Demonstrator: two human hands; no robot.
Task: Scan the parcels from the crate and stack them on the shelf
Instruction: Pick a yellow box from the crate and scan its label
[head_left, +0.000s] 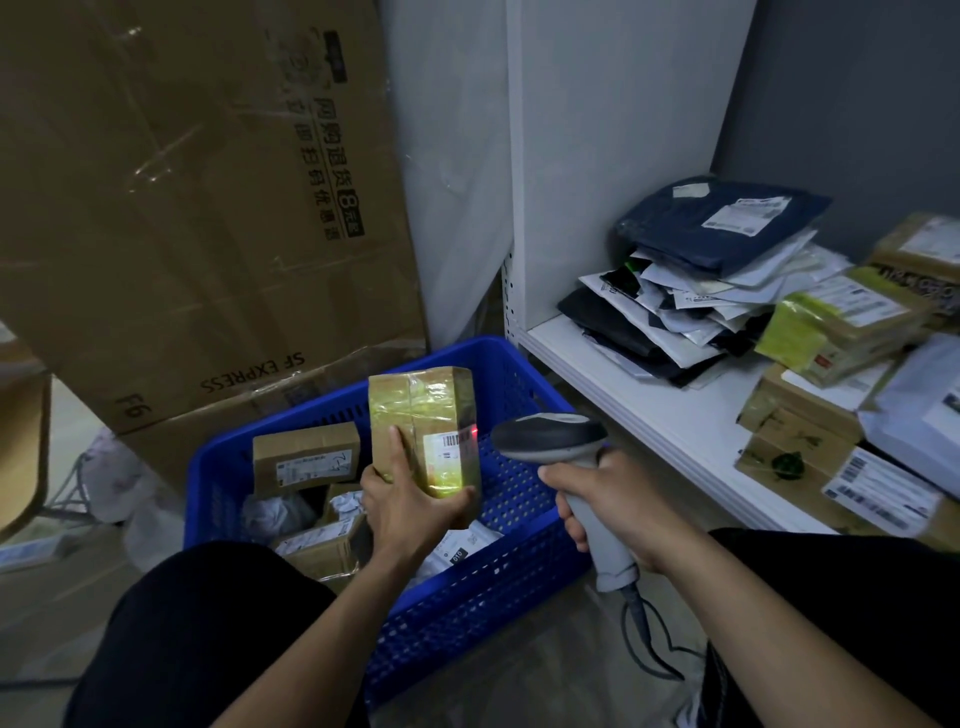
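**PARCEL HANDLING DURING SCAN**

The taped parcel (421, 410) is held upright above the blue crate (519, 587), clear of the other parcels lying inside it. The left grip (410, 506) is closed round the parcel's lower end. One digit is laid up the near face and the rest are wrapped round the bottom edge. The right grip (605, 501) is closed round the handle of the scanner (545, 434). The scanner head is aimed at the barcode label (441, 452), and a red spot is seen at the label's edge.

The parcel is judged to be a stiff carton and fairly light, since it is carried by one grip at one end. Its faces are covered in glossy tape, so a slippery surface is to be expected. A hold across edges and corners is preferred to pressure on the flat faces. The label is to be left uncovered.

For placing on the shelf (623, 384), near the cartons (841, 332) stacked there, support under the base is advised. The contents cannot be told, so a gentle set-down is recommended.
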